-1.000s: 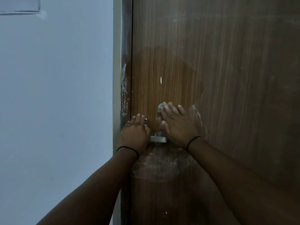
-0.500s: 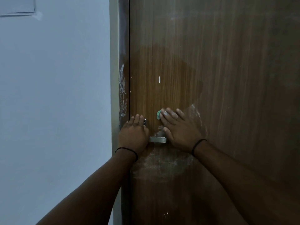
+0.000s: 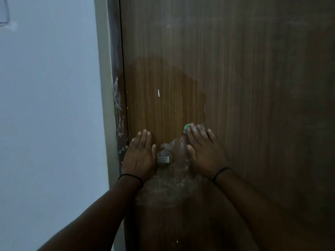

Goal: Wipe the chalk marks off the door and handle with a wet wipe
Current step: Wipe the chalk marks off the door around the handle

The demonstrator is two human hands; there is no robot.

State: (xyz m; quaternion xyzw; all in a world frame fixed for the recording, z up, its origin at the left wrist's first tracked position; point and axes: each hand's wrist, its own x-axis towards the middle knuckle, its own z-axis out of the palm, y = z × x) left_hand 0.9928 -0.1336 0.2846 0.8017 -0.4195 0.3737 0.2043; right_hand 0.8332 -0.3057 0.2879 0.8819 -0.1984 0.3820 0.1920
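Forearms come up from the near edge, a dark band at each wrist; my left hand (image 3: 139, 156) lies flat on the door (image 3: 253, 105) with its fingers straight, holding nothing, just left of the handle (image 3: 163, 159); my right hand (image 3: 204, 151) lies just right of the handle, fingers also straight, pressing the green wet wipe (image 3: 186, 128) against the wood, a corner of it showing past my fingertips at their left; the handle's metal end sits between my two hands, apart from both, its long axis pointing toward me as far as I can tell; the heaviest chalk smear (image 3: 168, 189) spreads below the handle, nearer to me than the wipe, so I judge the next stroke must run down and leftward from my right hand, which is the one carrying the wipe; farther up, a darker damp patch (image 3: 172, 91) looks already cleaned, with one small white fleck (image 3: 158, 92) left in it; at far left, the door frame (image 3: 118, 109) carries white scribbles; beyond it stands a pale wall (image 3: 50, 105).
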